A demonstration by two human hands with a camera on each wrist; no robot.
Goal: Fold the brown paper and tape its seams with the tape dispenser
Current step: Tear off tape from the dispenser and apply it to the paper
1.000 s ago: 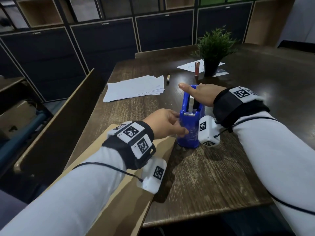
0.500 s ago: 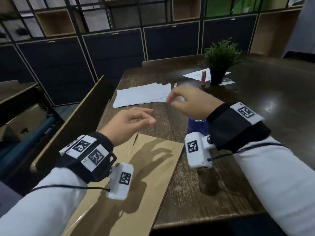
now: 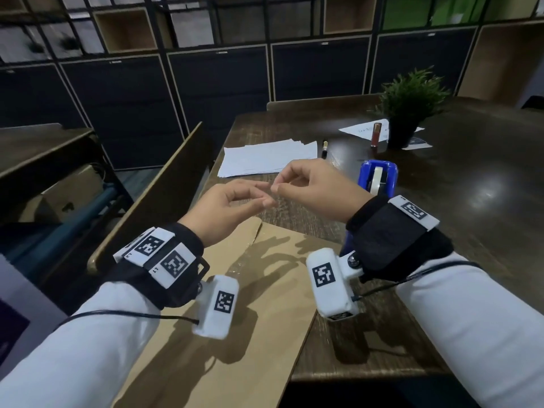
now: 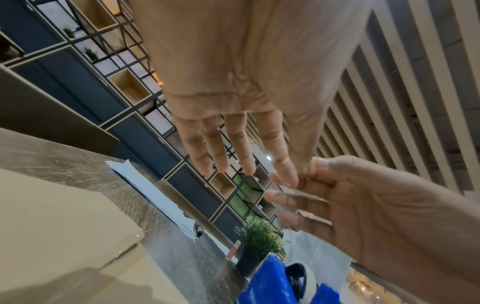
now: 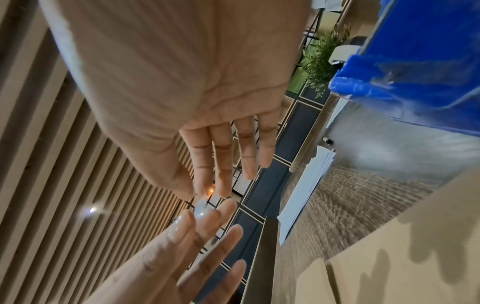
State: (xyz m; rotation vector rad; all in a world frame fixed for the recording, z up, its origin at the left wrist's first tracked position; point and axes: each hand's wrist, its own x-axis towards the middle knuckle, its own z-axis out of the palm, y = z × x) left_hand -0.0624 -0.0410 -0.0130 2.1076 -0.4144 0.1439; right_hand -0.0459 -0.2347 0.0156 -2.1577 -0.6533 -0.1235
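The folded brown paper [image 3: 250, 334] lies flat at the table's near left edge, with a taped seam running up its middle. The blue tape dispenser [image 3: 378, 175] stands on the table behind my right wrist. Both hands hover above the paper's far end with their fingertips meeting. My right hand [image 3: 279, 184] pinches a short piece of clear tape [image 5: 201, 208] between thumb and forefinger. My left hand [image 3: 265, 194] holds the same piece with its thumb and fingertips. In the head view the tape itself is too thin to make out.
A stack of white sheets [image 3: 268, 156] and a pen [image 3: 324, 148] lie beyond the hands. A potted plant [image 3: 409, 110] and a red tube [image 3: 376, 134] stand at the back right. A wooden panel [image 3: 159, 189] runs along the table's left side.
A second ago my right hand pressed on the dispenser while the left pulled at its cutter. Both hands have since lifted away, moved left and come together over the paper.
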